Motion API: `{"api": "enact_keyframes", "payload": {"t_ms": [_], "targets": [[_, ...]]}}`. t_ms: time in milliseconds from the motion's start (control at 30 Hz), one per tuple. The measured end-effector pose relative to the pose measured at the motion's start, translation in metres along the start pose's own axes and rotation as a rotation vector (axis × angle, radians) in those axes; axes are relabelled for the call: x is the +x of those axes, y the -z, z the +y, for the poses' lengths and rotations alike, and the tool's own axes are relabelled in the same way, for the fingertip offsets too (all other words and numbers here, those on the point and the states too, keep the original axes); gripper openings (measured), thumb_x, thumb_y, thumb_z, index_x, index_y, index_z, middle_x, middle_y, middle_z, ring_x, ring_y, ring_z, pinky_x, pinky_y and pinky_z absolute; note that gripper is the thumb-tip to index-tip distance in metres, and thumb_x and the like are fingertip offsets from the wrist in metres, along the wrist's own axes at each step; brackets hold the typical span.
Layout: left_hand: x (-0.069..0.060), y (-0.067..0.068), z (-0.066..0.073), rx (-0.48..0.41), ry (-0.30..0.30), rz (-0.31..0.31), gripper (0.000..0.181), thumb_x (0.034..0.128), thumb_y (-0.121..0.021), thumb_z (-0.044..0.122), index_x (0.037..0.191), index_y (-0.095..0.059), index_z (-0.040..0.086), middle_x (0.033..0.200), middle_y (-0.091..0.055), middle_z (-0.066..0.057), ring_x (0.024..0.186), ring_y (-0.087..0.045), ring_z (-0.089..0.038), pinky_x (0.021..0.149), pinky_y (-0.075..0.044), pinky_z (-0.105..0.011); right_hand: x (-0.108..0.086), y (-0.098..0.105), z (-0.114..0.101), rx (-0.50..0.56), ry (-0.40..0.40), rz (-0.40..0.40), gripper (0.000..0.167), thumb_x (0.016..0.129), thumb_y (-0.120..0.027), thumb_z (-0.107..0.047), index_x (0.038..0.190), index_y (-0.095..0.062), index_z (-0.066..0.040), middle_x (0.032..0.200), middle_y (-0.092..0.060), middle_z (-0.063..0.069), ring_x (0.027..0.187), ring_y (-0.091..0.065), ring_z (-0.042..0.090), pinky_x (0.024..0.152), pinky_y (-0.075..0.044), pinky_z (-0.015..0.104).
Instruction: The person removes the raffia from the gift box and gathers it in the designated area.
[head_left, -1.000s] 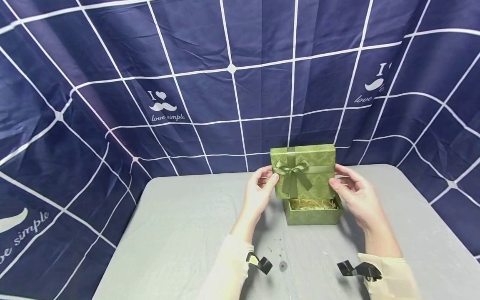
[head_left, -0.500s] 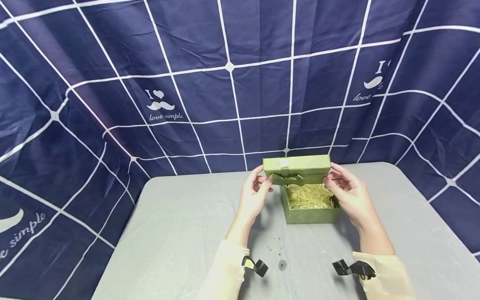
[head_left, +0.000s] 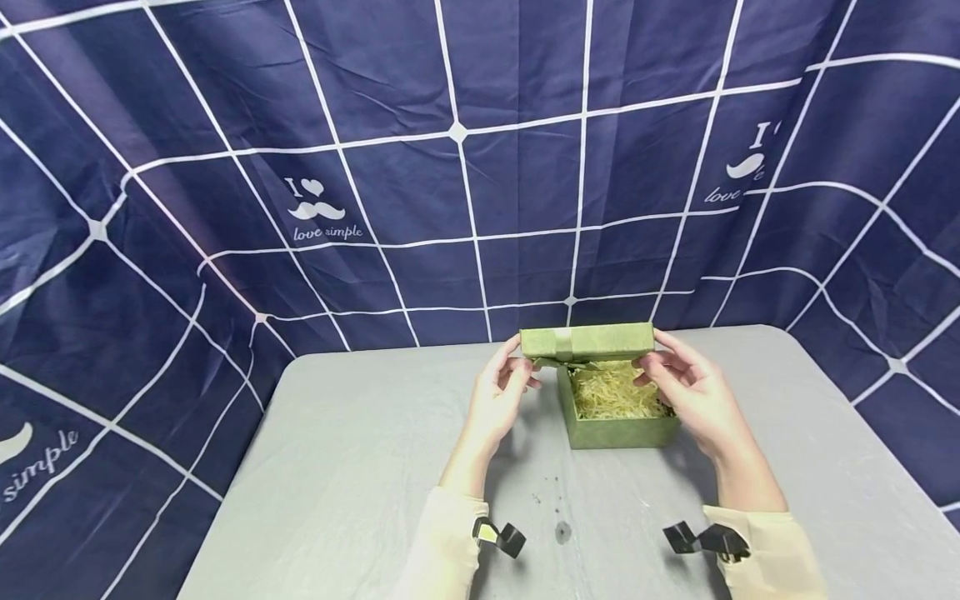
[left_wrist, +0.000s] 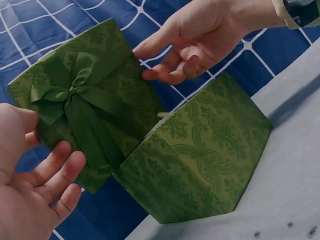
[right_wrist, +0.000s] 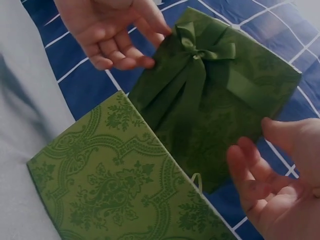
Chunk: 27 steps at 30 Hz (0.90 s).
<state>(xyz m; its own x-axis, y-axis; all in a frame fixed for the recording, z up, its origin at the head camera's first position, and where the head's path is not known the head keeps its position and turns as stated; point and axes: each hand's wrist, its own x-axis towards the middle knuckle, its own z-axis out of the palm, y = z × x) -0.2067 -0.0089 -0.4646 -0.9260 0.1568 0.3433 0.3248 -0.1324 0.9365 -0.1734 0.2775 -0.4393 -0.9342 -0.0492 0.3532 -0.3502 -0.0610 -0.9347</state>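
Observation:
A green gift box lid (head_left: 600, 340) with a ribbon bow (left_wrist: 71, 91) on its top is held up over the back of the matching box base (head_left: 622, 433). In the head view it shows mostly edge-on, its bow side tipped toward the base. My left hand (head_left: 497, 400) grips the lid's left edge between thumb and fingers. At the opposite edge, my right hand (head_left: 696, 396) pinches the lid in the same manner. Yellow shredded paper (head_left: 611, 392) fills the base. Both wrist views show the damask pattern on the base and the bow facing the cameras.
The base stands on a grey-covered table (head_left: 360, 450). Behind and beside it hangs a navy curtain (head_left: 405, 192) with white grid lines. Small dark specks and a dark spot (head_left: 563, 532) mark the cover in front of the base.
Both hands have lowered the lid slightly and tilted its bow face down, from facing the head camera to nearly edge-on. More of the shredded paper shows. The base stays put.

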Motion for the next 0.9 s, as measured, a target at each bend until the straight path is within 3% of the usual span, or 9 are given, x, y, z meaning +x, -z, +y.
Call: {"api": "enact_keyframes", "payload": {"t_ms": [200,333,467,600,900], "targets": [[-0.001,0.003,0.002,0.013,0.035,-0.02,0.051,0.1101,-0.054,0.005,0.161,-0.052,0.004,0.109,-0.074,-0.026,0.094,-0.075,-0.05,0.085,-0.056,-0.032,-0.002,0.003,-0.008,-0.067,-0.084,-0.055,0.046,0.118,-0.049,-0.017,0.164,-0.052,-0.019,0.117,-0.079,-0.003,0.094,-0.076,0.011,0.062,-0.051,0.023],[0.0,0.004,0.006,-0.01,0.104,0.016,0.044,0.1154,-0.05,0.019,0.157,-0.059,0.008,0.109,-0.077,-0.02,0.086,-0.078,-0.03,0.084,-0.058,-0.038,0.0,0.001,-0.013,-0.123,-0.126,-0.048,0.048,0.119,-0.046,-0.029,0.165,-0.05,-0.019,0.113,-0.074,0.0,0.081,-0.07,0.013,0.059,-0.049,0.026],[0.001,0.006,0.008,-0.014,0.14,0.065,0.039,0.1163,-0.053,0.026,0.149,-0.067,0.01,0.101,-0.072,-0.005,0.079,-0.07,-0.014,0.079,-0.056,-0.034,0.001,-0.002,-0.014,-0.213,-0.151,-0.026,0.047,0.118,-0.047,-0.032,0.162,-0.053,-0.018,0.108,-0.061,-0.001,0.076,-0.058,0.013,0.063,-0.051,0.027],[0.0,0.008,0.008,-0.047,0.152,0.084,0.035,0.1123,-0.062,0.021,0.144,-0.07,0.009,0.09,-0.064,0.002,0.079,-0.062,-0.008,0.075,-0.054,-0.028,0.002,-0.004,-0.015,-0.274,-0.157,-0.013,0.044,0.118,-0.05,-0.03,0.161,-0.054,-0.02,0.116,-0.064,-0.003,0.079,-0.057,0.016,0.069,-0.052,0.028],[-0.001,0.01,0.009,-0.111,0.151,0.064,0.043,0.1045,-0.065,0.01,0.147,-0.067,0.008,0.094,-0.074,-0.002,0.076,-0.065,-0.008,0.077,-0.056,-0.028,0.0,-0.008,-0.015,-0.262,-0.159,0.009,0.039,0.117,-0.053,-0.028,0.156,-0.057,-0.02,0.123,-0.064,-0.007,0.074,-0.058,0.014,0.07,-0.05,0.029]]}}
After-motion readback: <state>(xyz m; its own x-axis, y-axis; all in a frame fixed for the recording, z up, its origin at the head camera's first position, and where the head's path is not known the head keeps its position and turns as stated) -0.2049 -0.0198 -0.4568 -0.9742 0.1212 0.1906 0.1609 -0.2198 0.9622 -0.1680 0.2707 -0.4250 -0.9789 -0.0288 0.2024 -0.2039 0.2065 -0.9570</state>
